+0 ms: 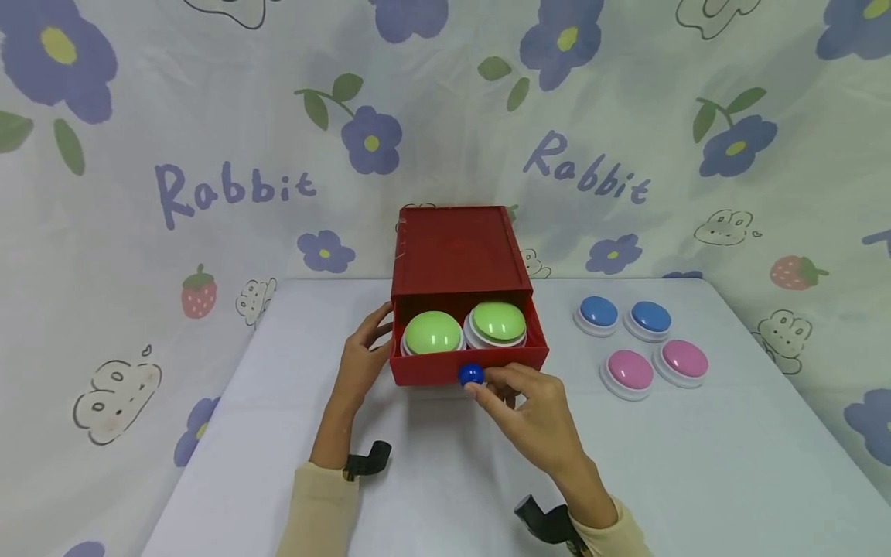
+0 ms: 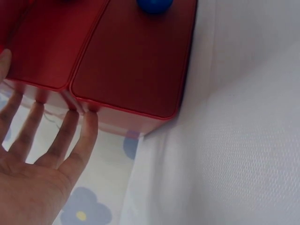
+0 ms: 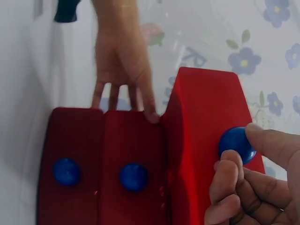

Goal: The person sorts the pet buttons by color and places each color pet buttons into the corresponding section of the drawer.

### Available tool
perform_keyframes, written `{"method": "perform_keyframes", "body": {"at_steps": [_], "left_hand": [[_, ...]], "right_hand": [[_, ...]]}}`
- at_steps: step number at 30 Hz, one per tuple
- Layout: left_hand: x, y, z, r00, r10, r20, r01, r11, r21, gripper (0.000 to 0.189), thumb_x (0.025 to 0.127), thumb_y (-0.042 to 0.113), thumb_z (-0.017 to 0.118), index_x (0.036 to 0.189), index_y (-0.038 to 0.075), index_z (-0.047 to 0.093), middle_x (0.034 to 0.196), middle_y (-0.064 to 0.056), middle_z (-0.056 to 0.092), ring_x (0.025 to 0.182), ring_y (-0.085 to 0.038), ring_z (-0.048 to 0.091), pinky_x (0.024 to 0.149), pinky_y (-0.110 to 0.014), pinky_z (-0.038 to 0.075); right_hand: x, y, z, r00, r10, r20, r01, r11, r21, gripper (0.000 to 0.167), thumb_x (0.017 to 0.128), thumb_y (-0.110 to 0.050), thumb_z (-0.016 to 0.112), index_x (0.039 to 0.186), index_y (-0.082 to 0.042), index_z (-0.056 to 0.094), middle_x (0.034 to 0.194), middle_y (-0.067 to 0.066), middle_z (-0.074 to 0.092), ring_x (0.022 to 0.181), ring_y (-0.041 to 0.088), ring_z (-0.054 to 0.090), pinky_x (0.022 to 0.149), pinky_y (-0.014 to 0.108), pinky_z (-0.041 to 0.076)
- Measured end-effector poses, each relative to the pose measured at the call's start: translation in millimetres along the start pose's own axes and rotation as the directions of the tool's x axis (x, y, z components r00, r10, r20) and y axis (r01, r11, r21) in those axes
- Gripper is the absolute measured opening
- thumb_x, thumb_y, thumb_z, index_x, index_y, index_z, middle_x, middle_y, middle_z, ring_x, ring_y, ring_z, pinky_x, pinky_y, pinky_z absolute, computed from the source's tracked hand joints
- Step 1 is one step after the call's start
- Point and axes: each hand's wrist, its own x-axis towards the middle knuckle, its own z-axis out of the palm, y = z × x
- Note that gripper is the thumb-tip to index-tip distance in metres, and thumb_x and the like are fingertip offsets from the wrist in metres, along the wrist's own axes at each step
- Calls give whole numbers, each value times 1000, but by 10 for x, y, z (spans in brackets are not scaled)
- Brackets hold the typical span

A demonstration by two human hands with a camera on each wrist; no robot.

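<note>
A red drawer box (image 1: 459, 247) stands at the back middle, with its top drawer (image 1: 431, 371) pulled out. Inside that drawer sit two green domed push buttons (image 1: 433, 334) with white bases, side by side. My right hand (image 1: 525, 406) pinches the drawer's round blue knob (image 3: 232, 140) between thumb and fingers. Spread fingers of my left hand (image 2: 37, 173) touch the left side of the box; its thumb reaches the upper part. Two drawers below, each with a blue knob (image 3: 133, 176), are closed in the right wrist view.
On the white table (image 1: 445, 480), right of the box, two blue domed buttons (image 1: 599, 311) stand behind two pink ones (image 1: 629, 371). A flower-and-rabbit patterned cloth (image 1: 244, 232) hangs behind and at the sides.
</note>
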Motion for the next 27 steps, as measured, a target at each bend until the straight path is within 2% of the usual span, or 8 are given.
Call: {"method": "perform_keyframes", "body": {"at_steps": [7,15,27], "left_hand": [[-8,-16,25,1000,8,10,-8,1000,-3,59,97,31,67,151,33,45,153,5,43,133,-26,49,97,-44,51],[-14,-13,54,1000,13,20,-12,1000,-4,59,96,37,68,150,36,45,153,9,42,133,-22,49,99,-40,49],[4,23,-22,1000,-1,27,1,1000,-24,62,94,40,70,150,37,45,152,12,42,134,-20,48,102,-49,46]], "right_hand": [[53,78,30,1000,-3,-12,3,1000,-3,15,81,-14,85,93,-8,76,77,-11,63,66,8,56,57,24,52],[103,139,55,999,-4,-39,4,1000,-6,16,82,-15,84,94,-8,76,78,-11,63,67,8,56,58,24,52],[216,201,120,998,-23,-58,23,1000,-5,19,82,-15,84,96,-6,76,79,-9,63,68,8,56,60,25,53]]}}
